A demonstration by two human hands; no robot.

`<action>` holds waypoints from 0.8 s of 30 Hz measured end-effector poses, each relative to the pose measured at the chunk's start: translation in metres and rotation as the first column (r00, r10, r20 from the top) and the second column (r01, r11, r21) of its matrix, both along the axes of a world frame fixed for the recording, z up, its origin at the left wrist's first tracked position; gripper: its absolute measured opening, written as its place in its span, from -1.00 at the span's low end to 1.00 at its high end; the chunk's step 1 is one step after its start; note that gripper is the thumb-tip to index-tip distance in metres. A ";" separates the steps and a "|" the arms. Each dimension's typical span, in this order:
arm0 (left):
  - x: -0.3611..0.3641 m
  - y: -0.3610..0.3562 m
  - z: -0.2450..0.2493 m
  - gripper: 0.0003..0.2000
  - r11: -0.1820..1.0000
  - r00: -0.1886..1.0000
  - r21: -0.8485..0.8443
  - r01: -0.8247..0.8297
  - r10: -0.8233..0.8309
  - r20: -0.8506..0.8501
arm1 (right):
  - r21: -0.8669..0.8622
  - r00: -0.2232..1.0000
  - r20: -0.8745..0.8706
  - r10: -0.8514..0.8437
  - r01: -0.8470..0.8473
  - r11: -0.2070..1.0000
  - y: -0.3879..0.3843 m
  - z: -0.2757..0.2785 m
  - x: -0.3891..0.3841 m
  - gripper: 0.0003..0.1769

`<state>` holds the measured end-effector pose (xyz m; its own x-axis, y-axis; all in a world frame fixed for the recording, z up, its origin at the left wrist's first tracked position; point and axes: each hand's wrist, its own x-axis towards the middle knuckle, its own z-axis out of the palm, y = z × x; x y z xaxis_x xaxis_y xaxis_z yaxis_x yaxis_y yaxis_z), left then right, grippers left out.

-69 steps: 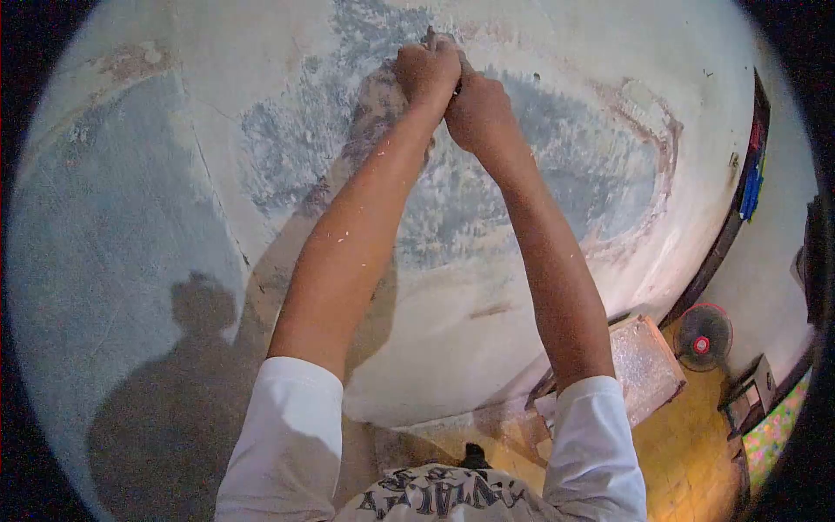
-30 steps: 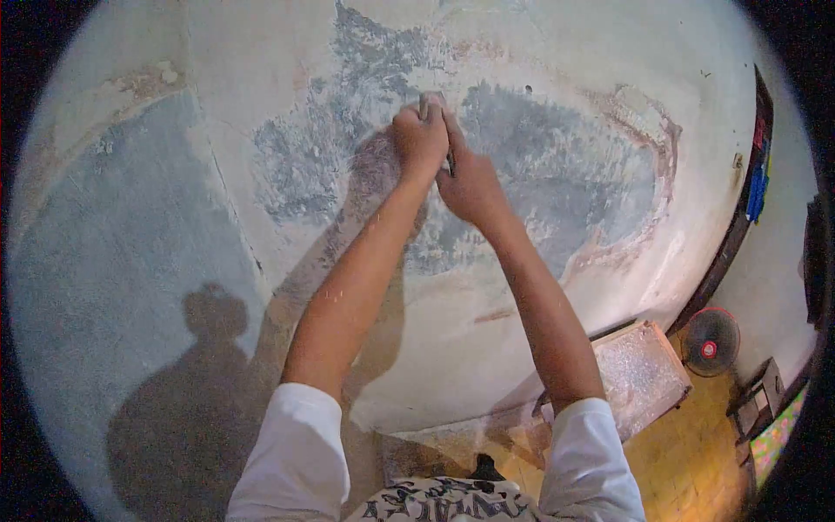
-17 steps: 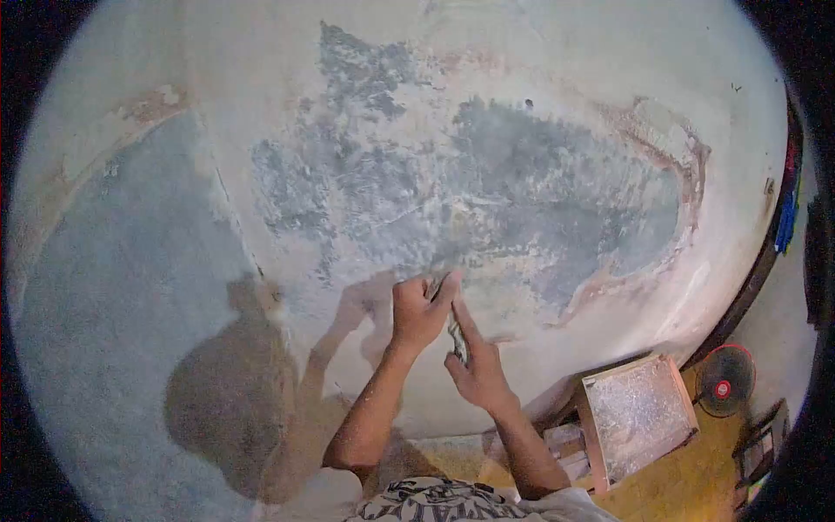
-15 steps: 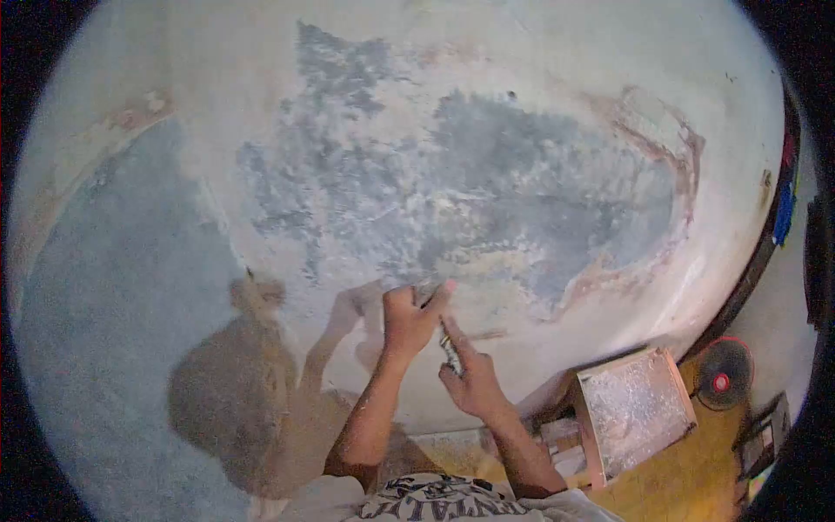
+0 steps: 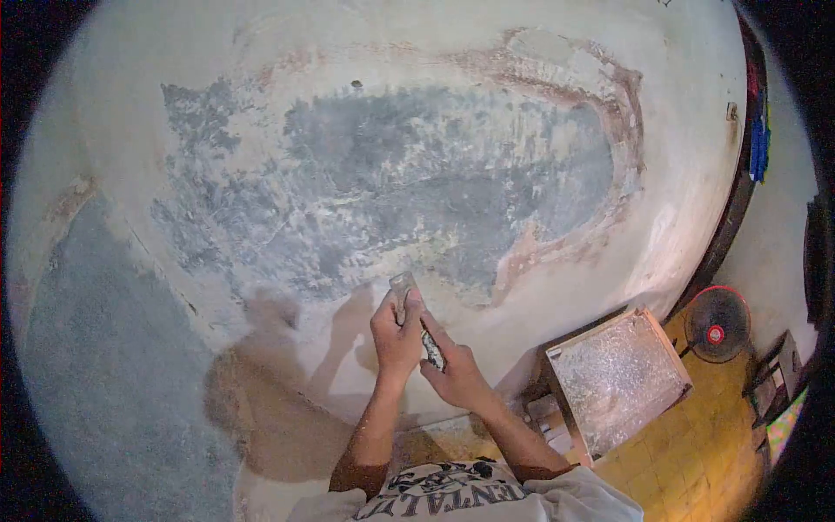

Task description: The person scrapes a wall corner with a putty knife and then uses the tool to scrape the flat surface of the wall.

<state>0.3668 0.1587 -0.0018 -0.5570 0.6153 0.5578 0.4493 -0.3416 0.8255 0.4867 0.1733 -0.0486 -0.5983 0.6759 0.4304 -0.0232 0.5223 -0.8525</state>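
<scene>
Both my hands meet in front of the wall on a slim scraper (image 5: 403,283) with a flat greyish end and a pale-crusted handle. My left hand (image 5: 397,341) is closed around its upper part, thumb lying along it, just below the flat end. Lower down, my right hand (image 5: 457,374) grips the handle, with the index finger stretched up along it. Behind them the wall (image 5: 461,204) has a large grey patch, streaked with white, with ragged reddish-brown bare edges. The flat end overlaps the patch's lower border in this view.
A box-like cabinet with a shiny, speckled top (image 5: 622,378) stands at the lower right. Beside it is a round fan (image 5: 717,324) with a red rim, over a yellow tiled floor (image 5: 670,452). A blue item (image 5: 759,150) hangs at the far right.
My view has swung right, so the wall patch sits further left. My hands have drawn closer together on the scraper, and its flat end now shows above my left hand.
</scene>
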 end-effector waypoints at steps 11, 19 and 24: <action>0.046 0.029 -0.012 -0.71 0.965 0.984 -0.197 0.171 -0.177 -0.015 | 0.161 0.954 -0.244 -0.176 0.219 0.962 0.047 0.011 0.024 -0.06; 0.020 0.029 0.009 -0.64 0.998 0.999 -0.058 0.015 -0.013 0.033 | 0.231 0.986 -0.162 -0.029 0.066 0.971 0.054 0.050 -0.003 -0.11; -0.020 0.034 0.076 -0.62 0.999 0.982 0.043 0.002 -0.010 0.190 | 0.549 0.990 -0.137 0.028 0.052 0.834 0.069 0.122 -0.034 -0.09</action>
